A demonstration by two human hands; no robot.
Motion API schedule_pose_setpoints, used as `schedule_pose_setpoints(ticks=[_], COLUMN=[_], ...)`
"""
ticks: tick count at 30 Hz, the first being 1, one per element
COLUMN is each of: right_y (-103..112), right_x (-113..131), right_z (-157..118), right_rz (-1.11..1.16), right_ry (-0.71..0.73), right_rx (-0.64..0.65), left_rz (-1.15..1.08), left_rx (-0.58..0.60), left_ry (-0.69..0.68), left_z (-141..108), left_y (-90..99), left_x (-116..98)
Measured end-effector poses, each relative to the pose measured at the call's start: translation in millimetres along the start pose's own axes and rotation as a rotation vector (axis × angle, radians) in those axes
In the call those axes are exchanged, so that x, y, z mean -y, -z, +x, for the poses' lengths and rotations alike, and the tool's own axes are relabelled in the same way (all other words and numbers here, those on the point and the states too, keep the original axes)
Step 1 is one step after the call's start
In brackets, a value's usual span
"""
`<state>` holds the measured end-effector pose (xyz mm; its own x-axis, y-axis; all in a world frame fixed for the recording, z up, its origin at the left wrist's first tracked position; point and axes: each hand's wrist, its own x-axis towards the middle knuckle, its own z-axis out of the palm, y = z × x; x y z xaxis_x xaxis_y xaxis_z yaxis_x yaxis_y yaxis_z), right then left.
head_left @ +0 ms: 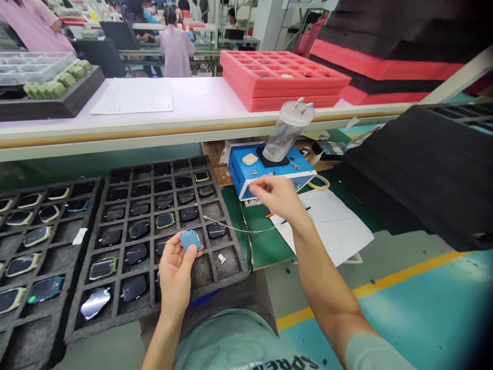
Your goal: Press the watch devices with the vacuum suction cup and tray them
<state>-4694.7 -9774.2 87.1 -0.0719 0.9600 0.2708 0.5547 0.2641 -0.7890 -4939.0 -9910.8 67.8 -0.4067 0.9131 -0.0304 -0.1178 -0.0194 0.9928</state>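
Observation:
My left hand (177, 262) is closed around a small light-blue watch case (190, 240), held above the near right part of a dark foam tray (241, 257). The tray's compartments hold several watch bodies, such as a dark one (216, 230) just right of my left hand. A small white piece (221, 258) lies in a corner compartment. My right hand (278, 194) is in front of a blue box-shaped device (241, 169), its fingertips pinched together; whether something tiny is between them cannot be made out. A thin pale cable (246, 231) runs from above the tray towards my right forearm.
A clear cylinder (284, 133) and a cream watch case (250, 159) stand on the device. White paper (335, 218) with pens lies to the right. A second foam tray (82, 218) is at left. Red foam trays (250, 92) sit on the shelf; black foam (385, 159) is stacked right.

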Motion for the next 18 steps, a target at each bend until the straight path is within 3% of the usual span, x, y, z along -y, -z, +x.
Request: schedule_pose_setpoints(ticks=[2, 5, 15, 18], right_y=[11, 17, 16, 19], right_x=[-9, -18, -25, -23], right_z=[33, 62, 70, 69], right_rz=[-0.184, -0.372, -0.467, -0.411], right_ry=[-0.040, -0.072, 0.048, 0.060], right_rx=[-0.108, -0.040, 0.144, 0.109], left_rz=[-0.006, -0.007, 0.008, -0.009], left_rx=[-0.010, -0.015, -0.012, -0.011], left_ry=[0.000, 0.004, -0.001, 0.002], left_z=[0, 0, 1, 0], left_y=[-0.6, -0.3, 0.1, 0.4], left_x=[0, -1, -2, -2])
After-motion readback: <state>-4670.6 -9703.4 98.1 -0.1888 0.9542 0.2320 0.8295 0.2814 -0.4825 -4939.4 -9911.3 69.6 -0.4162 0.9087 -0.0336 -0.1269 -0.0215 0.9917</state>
